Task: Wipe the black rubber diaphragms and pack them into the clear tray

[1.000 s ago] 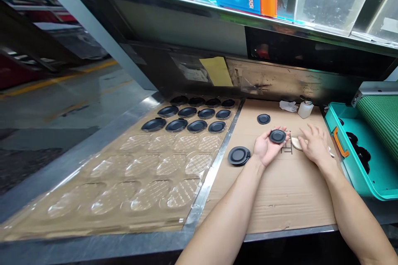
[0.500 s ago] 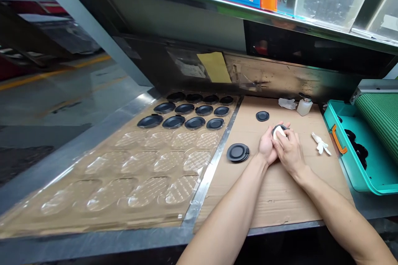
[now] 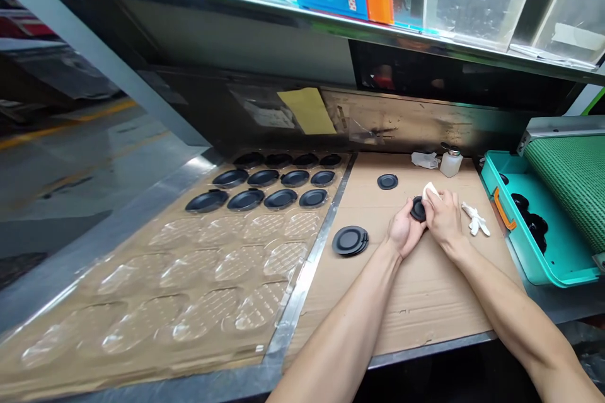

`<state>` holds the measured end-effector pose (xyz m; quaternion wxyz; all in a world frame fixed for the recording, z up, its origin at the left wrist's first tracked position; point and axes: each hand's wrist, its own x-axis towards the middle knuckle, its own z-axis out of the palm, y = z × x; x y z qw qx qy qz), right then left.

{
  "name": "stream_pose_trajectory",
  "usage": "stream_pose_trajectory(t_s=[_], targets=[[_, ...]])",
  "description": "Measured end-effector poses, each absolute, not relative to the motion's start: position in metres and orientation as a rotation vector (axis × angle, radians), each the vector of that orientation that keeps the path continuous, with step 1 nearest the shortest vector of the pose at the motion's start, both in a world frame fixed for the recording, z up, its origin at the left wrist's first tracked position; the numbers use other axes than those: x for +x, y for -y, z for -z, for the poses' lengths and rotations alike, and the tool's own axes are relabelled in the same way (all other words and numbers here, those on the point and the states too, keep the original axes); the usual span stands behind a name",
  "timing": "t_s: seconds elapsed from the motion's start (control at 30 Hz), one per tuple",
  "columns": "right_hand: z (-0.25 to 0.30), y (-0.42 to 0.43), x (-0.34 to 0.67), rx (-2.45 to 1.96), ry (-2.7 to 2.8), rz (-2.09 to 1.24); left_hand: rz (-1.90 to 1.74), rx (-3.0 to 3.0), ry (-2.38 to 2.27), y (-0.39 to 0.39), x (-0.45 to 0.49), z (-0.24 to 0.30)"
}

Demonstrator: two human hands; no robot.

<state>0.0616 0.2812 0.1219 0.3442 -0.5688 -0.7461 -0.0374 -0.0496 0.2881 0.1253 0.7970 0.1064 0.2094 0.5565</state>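
Note:
My left hand (image 3: 405, 231) grips a round black plastic lid (image 3: 418, 209) over the cardboard. Pinched in my right hand (image 3: 443, 219) is a folded white cloth (image 3: 430, 189), at the lid's upper right edge. To the left of my hands lies a small stack of black lids (image 3: 350, 241), and one single black lid (image 3: 387, 182) rests farther back. A clear plastic tray (image 3: 189, 277) on the left holds black lids in its back three rows; its front pockets hold nothing.
A teal bin (image 3: 562, 274) with an orange handle and black parts stands at right, beside a green conveyor belt (image 3: 567, 170). A pump bottle (image 3: 451, 162) and a crumpled white cloth (image 3: 476, 220) lie on the cardboard (image 3: 406, 321). A shelf (image 3: 227, 3) crosses overhead.
The white cloth has moved off the lid's face toward its upper right edge, uncovering more of the lid. The camera view has shifted a little, so the scene sits farther left.

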Motion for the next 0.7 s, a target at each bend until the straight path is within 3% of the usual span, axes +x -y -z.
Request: stream_pose_trajectory(t_s=[0.2,0.33,0.53,0.7], targets=[[-0.136,-0.280,0.079,-1.540,1.713,-0.237,-1.185,0.224,-0.436,-0.286,-0.049,-0.130],[-0.139,-0.268,0.080,-1.513,1.940,-0.406,-1.192,0.234,-0.486,-0.287,-0.051,-0.127],[-0.136,-0.268,0.064,-1.652,1.949,-0.154,-1.175,0.290,-0.473,-0.287,-0.051,-0.120],[-0.137,-0.271,0.057,-1.759,2.018,-0.155,-1.163,0.301,-0.483,-0.288,-0.050,-0.120]])
